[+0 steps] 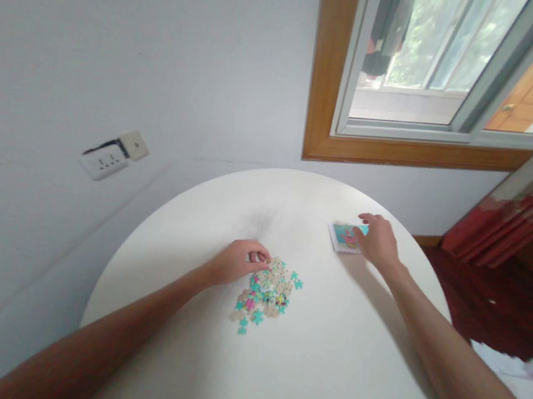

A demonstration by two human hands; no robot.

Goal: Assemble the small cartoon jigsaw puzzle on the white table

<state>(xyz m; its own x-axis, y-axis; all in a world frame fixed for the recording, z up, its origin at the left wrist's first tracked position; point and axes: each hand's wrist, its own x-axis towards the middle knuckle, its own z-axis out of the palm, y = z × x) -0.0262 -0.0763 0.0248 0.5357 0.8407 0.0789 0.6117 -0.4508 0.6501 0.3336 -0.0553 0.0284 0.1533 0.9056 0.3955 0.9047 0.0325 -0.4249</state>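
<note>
A loose heap of jigsaw puzzle pieces [268, 291] lies on the white round table [299, 373], some turquoise or pink, others beige side up. At the heap's upper left edge is my left hand [236, 261], its fingers curled and thumb brought close to them, pinching what looks like a puzzle piece mostly hidden by the fingertips. Farther back on the right, a small picture box or card stack [343, 236] with a turquoise and pink image rests flat. My right hand [377, 239] is over its right side, thumb and fingers apart, covering part of the picture.
A pale wall with a socket [105, 160] borders the table behind and to the left. The wood-framed window [321, 142] is above the far edge. At right hangs a red and cream curtain [490, 225], with white papers or cloth [521, 381] lower down beside the table.
</note>
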